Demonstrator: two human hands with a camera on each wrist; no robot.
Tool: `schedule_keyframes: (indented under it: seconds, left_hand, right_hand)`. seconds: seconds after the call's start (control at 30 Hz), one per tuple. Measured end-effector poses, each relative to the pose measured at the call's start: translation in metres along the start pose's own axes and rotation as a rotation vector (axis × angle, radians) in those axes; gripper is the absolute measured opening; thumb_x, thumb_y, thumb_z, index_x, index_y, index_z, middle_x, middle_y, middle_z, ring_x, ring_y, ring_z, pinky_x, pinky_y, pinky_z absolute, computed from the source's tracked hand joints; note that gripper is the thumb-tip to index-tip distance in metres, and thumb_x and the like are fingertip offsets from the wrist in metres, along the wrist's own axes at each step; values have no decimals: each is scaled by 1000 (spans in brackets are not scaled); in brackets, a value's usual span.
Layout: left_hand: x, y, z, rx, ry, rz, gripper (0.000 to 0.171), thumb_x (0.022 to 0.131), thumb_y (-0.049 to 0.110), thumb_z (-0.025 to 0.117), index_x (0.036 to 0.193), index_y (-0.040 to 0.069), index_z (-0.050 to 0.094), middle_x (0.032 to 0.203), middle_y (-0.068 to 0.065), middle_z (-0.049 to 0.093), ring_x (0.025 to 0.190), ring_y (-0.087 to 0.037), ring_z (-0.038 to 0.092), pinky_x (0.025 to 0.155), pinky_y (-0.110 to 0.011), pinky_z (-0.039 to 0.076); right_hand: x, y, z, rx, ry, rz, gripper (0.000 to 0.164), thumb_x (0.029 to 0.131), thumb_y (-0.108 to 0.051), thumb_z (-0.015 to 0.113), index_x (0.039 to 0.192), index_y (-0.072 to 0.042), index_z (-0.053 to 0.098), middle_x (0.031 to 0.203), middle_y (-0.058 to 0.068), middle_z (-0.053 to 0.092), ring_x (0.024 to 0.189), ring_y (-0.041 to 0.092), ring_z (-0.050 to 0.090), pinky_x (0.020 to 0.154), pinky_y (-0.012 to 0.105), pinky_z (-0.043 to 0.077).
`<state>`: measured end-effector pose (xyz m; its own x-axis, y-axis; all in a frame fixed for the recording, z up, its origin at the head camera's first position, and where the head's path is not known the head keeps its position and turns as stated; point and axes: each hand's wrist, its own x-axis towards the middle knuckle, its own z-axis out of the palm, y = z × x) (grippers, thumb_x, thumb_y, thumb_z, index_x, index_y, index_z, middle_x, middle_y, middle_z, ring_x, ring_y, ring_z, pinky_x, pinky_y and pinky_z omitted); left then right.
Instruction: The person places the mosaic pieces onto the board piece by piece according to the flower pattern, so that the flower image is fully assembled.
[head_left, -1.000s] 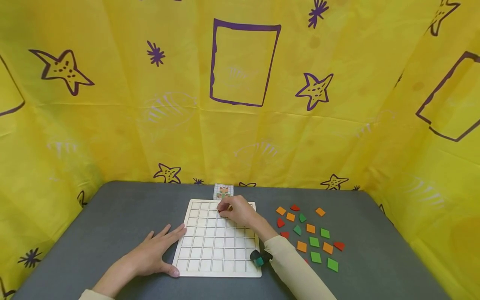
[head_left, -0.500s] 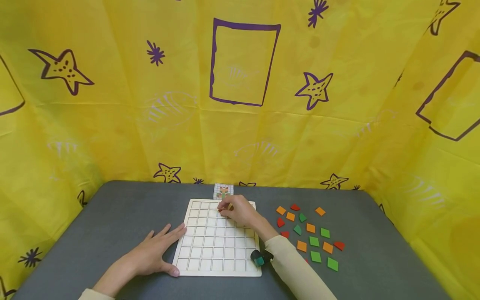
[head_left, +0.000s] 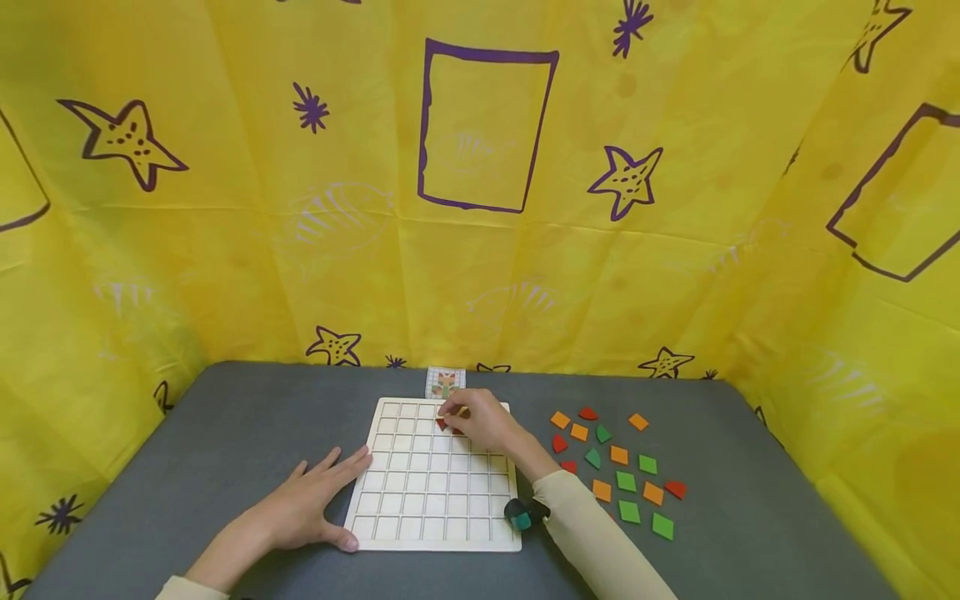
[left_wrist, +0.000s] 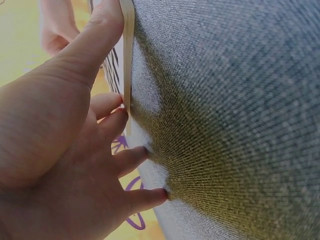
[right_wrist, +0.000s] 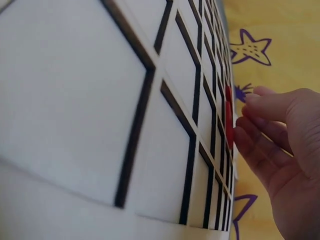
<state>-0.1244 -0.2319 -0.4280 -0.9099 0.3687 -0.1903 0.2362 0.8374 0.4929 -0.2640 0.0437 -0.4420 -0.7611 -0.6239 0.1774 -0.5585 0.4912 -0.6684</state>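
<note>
A pale grid board point(head_left: 427, 481) lies on the dark table. My left hand point(head_left: 311, 500) rests spread at its left side, thumb at the near corner and fingertips at the left edge. In the left wrist view that thumb point(left_wrist: 97, 37) lies along the board's rim. My right hand point(head_left: 480, 419) is over the board's far rows, thumb and fingers bent close together. A red tile point(head_left: 441, 424) shows at its fingertips, with more red just right, partly hidden. In the right wrist view, fingertips are right at a red piece point(right_wrist: 229, 125); I cannot tell whether they pinch it.
Loose orange tiles point(head_left: 618, 455), green tiles point(head_left: 626, 481) and red tiles point(head_left: 675, 489) lie scattered right of the board. A small pattern card point(head_left: 446, 382) sits beyond its far edge. A yellow printed cloth point(head_left: 480, 275) rises behind the table.
My right hand has shifted slightly right, and more of the red tile shows beneath its fingertips. The left hand stays at the board's edge.
</note>
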Motion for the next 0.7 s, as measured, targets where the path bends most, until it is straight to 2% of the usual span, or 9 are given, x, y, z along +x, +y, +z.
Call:
schedule_keyframes:
  seconds: [0.17, 0.43, 0.53, 0.7]
  left_hand:
    - [0, 0, 0, -8, -7, -2, 111, 58, 50, 87, 151, 12, 38, 158, -9, 33, 143, -49, 20, 103, -78, 9]
    - [1, -2, 1, -16, -12, -5, 113, 57, 52, 86, 151, 11, 39, 158, -9, 31, 143, -49, 19, 102, -79, 8]
    - [2, -3, 1, -15, -6, 12, 113, 58, 53, 85, 151, 11, 38, 158, -9, 32, 142, -50, 19, 101, -79, 8]
    - [0, -2, 1, -17, -9, 13, 112, 59, 54, 85, 151, 12, 38, 158, -9, 32, 143, -50, 19, 101, -79, 8]
  right_hand:
    - [-5, 1, -11, -16, -4, 10, 10, 93, -7, 67, 100, -8, 73, 96, -1, 69, 86, 7, 63, 76, 20, 53]
    - [-19, 18, -39, -115, 49, -75, 11, 92, -4, 67, 101, -2, 73, 96, 5, 72, 88, 16, 66, 78, 29, 56]
    - [-27, 26, -50, -120, 78, -46, 12, 92, -4, 67, 101, -3, 73, 97, 6, 72, 89, 17, 66, 79, 33, 56]
    - [-42, 43, -64, -134, 135, 21, 11, 91, -4, 68, 99, -5, 74, 95, 4, 72, 87, 17, 67, 79, 32, 56]
